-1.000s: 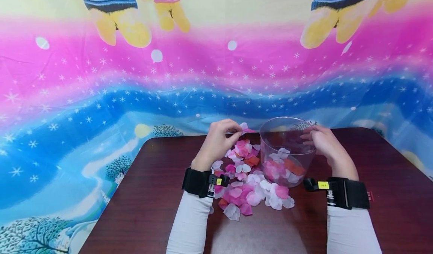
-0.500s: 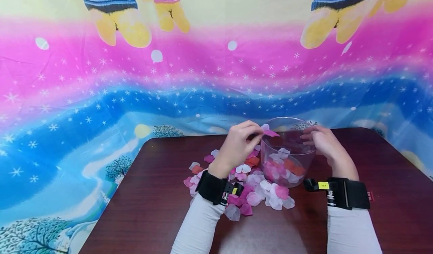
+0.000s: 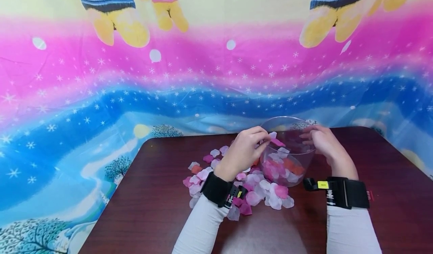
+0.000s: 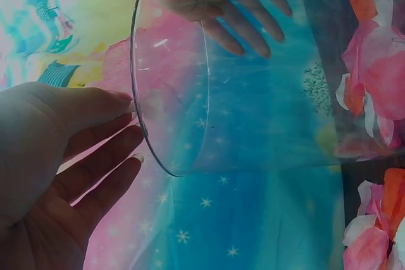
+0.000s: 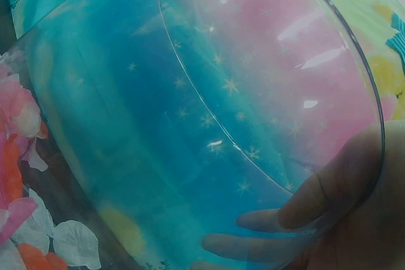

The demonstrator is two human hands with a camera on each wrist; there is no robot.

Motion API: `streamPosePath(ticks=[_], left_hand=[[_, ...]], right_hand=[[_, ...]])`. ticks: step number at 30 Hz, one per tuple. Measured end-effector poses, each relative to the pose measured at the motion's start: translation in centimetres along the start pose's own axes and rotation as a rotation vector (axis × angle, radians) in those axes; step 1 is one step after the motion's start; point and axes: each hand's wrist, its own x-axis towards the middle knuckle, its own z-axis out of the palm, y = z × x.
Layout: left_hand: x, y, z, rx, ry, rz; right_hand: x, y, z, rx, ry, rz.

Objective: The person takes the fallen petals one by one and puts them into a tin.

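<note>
A clear plastic cup [image 3: 293, 126] stands on the dark wooden table [image 3: 152, 209], partly filled with pink, white and orange petals [image 3: 284, 165]. My left hand [image 3: 267, 139] pinches a pink and a white petal [image 3: 276, 141] just over the cup's left rim. My right hand [image 3: 309, 139] grips the cup's right side at the rim. The right wrist view shows my right hand's fingers [image 5: 278, 219] through the cup wall [image 5: 190, 124]. In the left wrist view my left hand's fingers [image 4: 101, 150] lie beside the cup's rim [image 4: 142, 137].
A loose pile of petals [image 3: 257, 192] lies on the table in front of and left of the cup, partly under my left forearm. A colourful printed cloth [image 3: 101, 96] hangs behind the table. The table's left edge [image 3: 115, 194] slants toward me.
My left hand has carried the pinched petals rightward from above the pile to over the cup's rim. The right hand and the cup have stayed still.
</note>
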Motion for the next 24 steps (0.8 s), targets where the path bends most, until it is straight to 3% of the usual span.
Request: streamPosePath(ticks=[8, 16, 20, 24], left_hand=[[-0.1, 0.0, -0.1, 0.019, -0.007, -0.002], [-0.4, -0.5, -1.1, -0.005, -0.005, -0.056], [-0.8, -1.4, -1.9, -0.013, -0.041, -0.131], [-1.5, -2.7, -2.5, -0.007, -0.169, -0.252]], right_hand=[[0.0, 0.1, 0.0, -0.006, -0.010, -0.011], [0.0, 0.1, -0.1, -0.001, -0.020, -0.011], [0.1, 0.1, -0.2, -0.004, -0.018, -0.010], [0.1, 0.0, -0.2, -0.005, -0.019, -0.009]])
